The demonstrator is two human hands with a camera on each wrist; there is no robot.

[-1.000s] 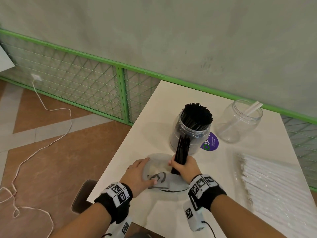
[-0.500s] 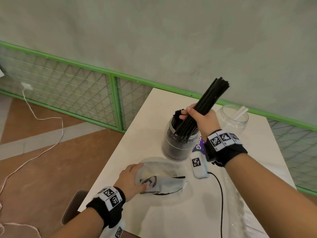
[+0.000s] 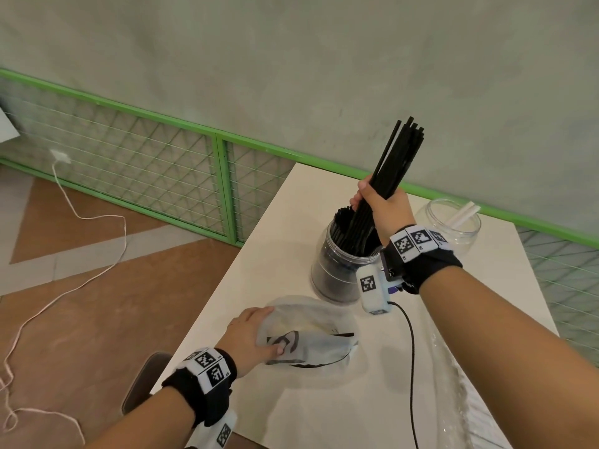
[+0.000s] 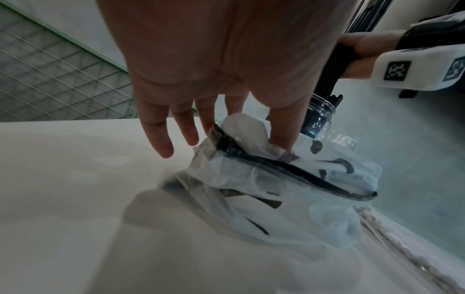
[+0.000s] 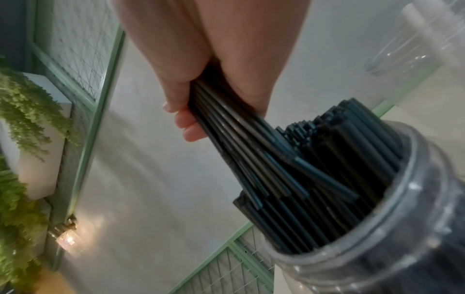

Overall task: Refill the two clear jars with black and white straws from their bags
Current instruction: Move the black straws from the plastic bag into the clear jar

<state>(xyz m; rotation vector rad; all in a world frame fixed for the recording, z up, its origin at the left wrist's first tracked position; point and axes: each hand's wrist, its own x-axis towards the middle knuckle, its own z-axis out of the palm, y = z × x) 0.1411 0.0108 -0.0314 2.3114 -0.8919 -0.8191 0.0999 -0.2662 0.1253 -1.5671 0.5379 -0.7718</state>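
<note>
My right hand (image 3: 379,202) grips a bundle of black straws (image 3: 397,158) over the clear jar (image 3: 337,270) that is packed with black straws; the bundle's lower ends (image 5: 271,175) are in the jar's mouth (image 5: 377,228). My left hand (image 3: 249,335) rests with straight fingers on the crumpled clear bag (image 3: 311,332), thumb (image 4: 284,127) pressing it down; a few black straws (image 4: 297,175) stay inside. The second clear jar (image 3: 453,222) stands further right and holds a couple of white straws (image 3: 465,212).
The white table (image 3: 275,247) ends at a green-framed mesh fence (image 3: 162,170) and a grey wall. A clear bag of white straws (image 3: 470,400) lies along the table's right side. A stool (image 3: 142,384) sits below the near edge. A white cable (image 3: 64,286) trails over the floor.
My right hand lifted the black straws out of the bag, carried them up to the black-straw jar and tilted them more upright with their ends in its mouth. The left hand stayed on the bag.
</note>
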